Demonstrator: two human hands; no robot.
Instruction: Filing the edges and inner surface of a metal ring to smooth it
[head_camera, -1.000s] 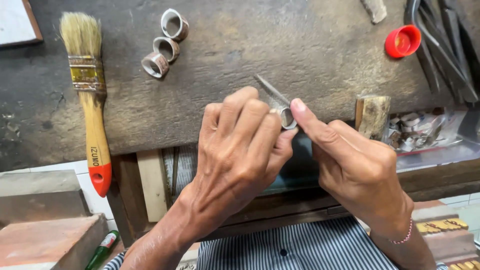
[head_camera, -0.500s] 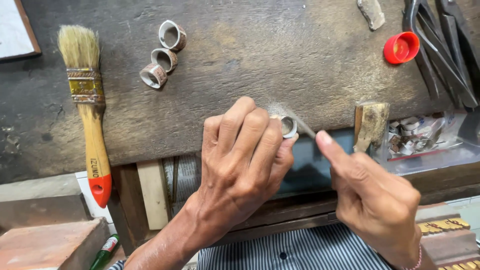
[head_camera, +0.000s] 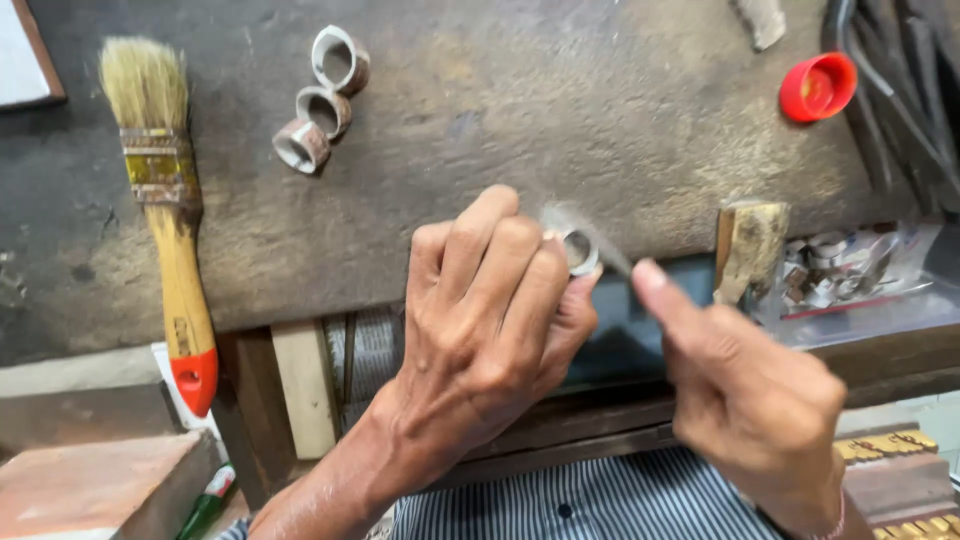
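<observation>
At bench edge: ring filing position.
Left hand (head_camera: 490, 310) closed, pinching a metal ring (head_camera: 579, 250) over the bench (head_camera: 560, 120) edge; right hand (head_camera: 745, 385) closed around a blurred file (head_camera: 600, 245) touching the ring.

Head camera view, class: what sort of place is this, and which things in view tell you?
Probably a jeweller's or metalworker's bench: the left hand pinches a metal ring, three ring blanks lie on the worn workbench, and a paintbrush lies nearby.

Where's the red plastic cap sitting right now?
In the head view, the red plastic cap lies open side up at the upper right of the dark workbench, just left of the dark metal tools.
</observation>
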